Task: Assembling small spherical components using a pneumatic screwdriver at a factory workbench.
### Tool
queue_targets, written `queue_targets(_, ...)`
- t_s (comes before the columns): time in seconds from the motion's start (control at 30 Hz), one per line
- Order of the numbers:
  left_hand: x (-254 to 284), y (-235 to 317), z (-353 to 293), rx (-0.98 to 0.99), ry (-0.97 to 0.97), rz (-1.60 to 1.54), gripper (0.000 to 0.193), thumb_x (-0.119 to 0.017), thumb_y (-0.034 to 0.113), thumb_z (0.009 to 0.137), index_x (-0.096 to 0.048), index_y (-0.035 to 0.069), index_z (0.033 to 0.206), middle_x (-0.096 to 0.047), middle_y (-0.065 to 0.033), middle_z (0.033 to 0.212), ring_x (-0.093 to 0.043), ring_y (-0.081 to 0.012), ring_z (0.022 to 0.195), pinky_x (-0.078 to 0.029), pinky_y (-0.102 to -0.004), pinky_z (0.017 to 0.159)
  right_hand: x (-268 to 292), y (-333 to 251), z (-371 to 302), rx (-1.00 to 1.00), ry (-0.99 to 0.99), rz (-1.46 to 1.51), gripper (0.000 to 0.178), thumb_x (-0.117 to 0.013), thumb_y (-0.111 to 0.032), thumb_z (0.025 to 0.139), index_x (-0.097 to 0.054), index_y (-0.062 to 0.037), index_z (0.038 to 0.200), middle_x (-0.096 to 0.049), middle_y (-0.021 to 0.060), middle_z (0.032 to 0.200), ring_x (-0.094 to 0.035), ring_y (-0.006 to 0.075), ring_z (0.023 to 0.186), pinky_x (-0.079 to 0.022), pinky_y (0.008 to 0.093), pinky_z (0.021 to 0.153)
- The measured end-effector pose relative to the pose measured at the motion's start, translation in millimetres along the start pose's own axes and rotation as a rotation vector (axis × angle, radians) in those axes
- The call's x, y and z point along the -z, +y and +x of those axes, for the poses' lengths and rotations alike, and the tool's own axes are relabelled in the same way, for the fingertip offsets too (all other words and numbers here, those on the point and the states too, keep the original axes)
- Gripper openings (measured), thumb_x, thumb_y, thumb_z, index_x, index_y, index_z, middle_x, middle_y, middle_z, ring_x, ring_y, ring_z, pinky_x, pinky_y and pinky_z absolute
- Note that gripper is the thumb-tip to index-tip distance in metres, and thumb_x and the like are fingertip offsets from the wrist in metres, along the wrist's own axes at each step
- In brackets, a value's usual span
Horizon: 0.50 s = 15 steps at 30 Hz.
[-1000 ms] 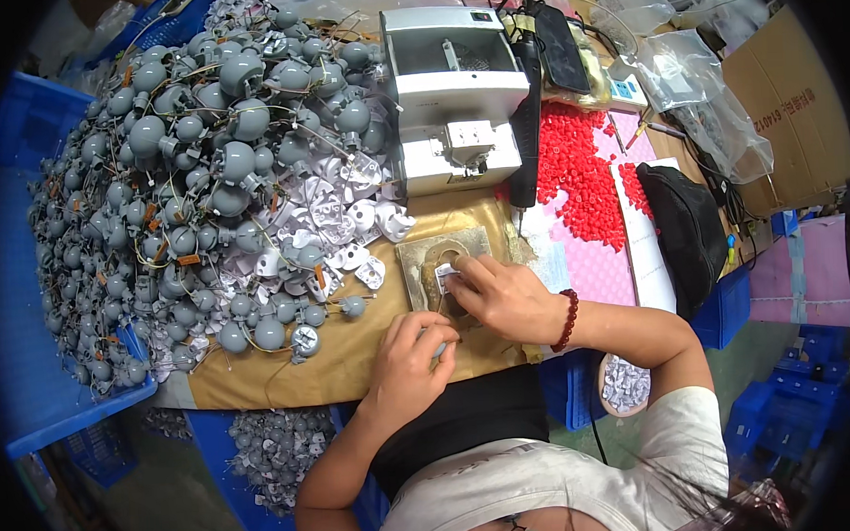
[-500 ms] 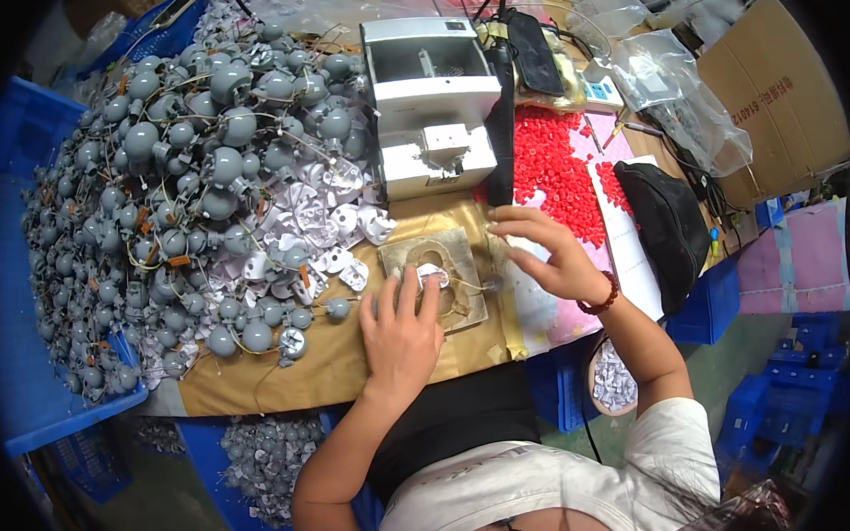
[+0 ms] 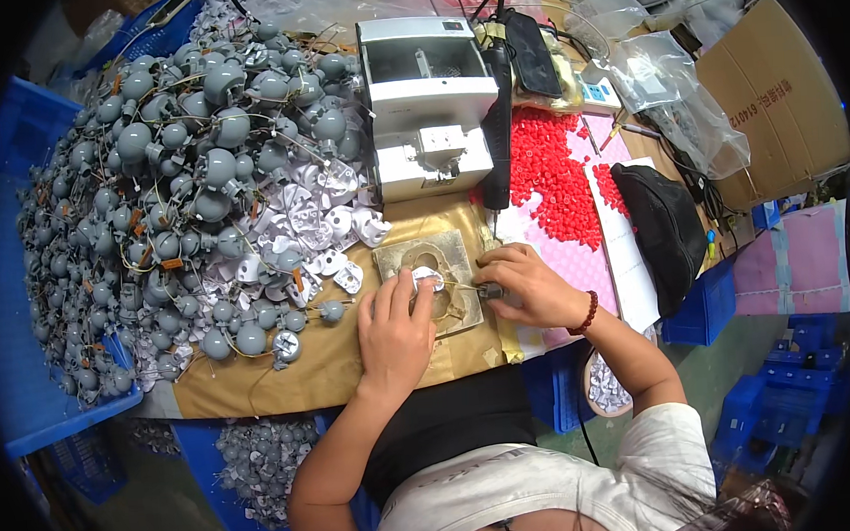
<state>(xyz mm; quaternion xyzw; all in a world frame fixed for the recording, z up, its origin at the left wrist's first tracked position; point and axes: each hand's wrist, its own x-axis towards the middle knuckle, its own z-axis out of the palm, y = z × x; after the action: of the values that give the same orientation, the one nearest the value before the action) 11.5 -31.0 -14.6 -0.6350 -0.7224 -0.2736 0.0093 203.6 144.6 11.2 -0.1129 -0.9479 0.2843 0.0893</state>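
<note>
White piece (image 3: 428, 277) on a square plate (image 3: 456, 247) atop the bench (image 3: 259, 391). Left hand (image 3: 394, 331): fingers slightly spread, tips against the piece. Right hand (image 3: 534, 285): fingers pinching a small grey part (image 3: 491, 291) just beside the plate's right edge.

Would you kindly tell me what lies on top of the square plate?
On the square plate lies a white piece; a wire runs toward the right hand. The left hand hides the plate's lower left part, so anything beneath cannot be seen.
</note>
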Motion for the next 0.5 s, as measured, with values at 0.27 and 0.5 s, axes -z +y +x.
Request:
queue_targets(0.27,1,-2,1,-0.008,0.006,-0.003,0.049,-0.071,0.003,0.074,-0.068,0.007,0.123,-0.061,-0.0152,0.128,-0.057,-0.0303,0.120,-0.044,-0.0459,0.100,-31,9,6,-0.141,0.518,0.415,0.031,-0.070,0.010,0.081,-0.061,-0.0043,0.107,-0.055,0.0100,0.110,-0.059,0.0220,0.103,-0.052,0.0314,0.084)
queue_targets(0.5,0,-3,1,-0.005,0.006,-0.002,0.048,-0.072,0.004,0.073,-0.069,0.007,0.121,-0.061,-0.0145,0.128,-0.057,-0.0298,0.119,-0.044,-0.0448,0.100,-28,9,45,0.136,0.618,0.189,0.027,-0.066,0.017,0.080,-0.063,-0.0035,0.098,-0.054,0.0115,0.119,-0.060,0.0246,0.110,-0.051,0.0356,0.090)
